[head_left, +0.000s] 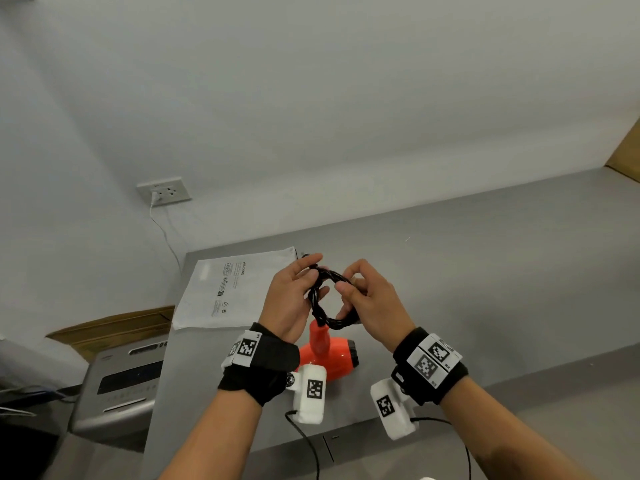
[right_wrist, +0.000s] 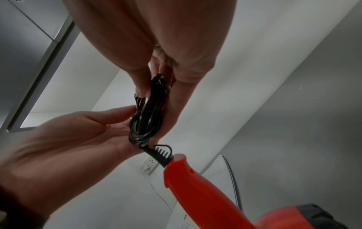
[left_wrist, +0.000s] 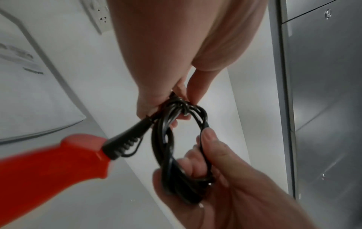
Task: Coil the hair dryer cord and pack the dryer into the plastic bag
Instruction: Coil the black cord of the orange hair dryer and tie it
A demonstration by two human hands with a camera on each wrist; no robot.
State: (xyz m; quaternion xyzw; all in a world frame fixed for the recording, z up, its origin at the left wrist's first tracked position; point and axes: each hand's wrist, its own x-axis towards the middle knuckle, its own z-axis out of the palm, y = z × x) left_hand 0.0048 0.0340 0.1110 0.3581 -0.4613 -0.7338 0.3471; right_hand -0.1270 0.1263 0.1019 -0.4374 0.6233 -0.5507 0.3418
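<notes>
A black cord (head_left: pixel 330 273) is wound into a small coil and held above the table by both hands. My left hand (head_left: pixel 317 276) pinches the coil's left side, thumb on top (left_wrist: pixel 177 99). The fingers of my right hand (head_left: pixel 346 293) are curled through the loop (left_wrist: pixel 203 156) on its right side. The cord (right_wrist: pixel 146 117) runs by a ribbed strain relief into the handle of the orange-red hair dryer (head_left: pixel 327 355), which sits under the hands with its handle (left_wrist: pixel 58 164) pointing up (right_wrist: pixel 195 186). The white plastic bag (head_left: pixel 235 289) lies flat on the table, left of the hands.
The grey steel table (head_left: pixel 485 271) runs to the right. A wall socket (head_left: pixel 164 192) with a white cable is behind the bag. A grey machine (head_left: pixel 121 379) and a cardboard box (head_left: pixel 114 327) stand left of the table. Cardboard (head_left: pixel 627 154) shows at far right.
</notes>
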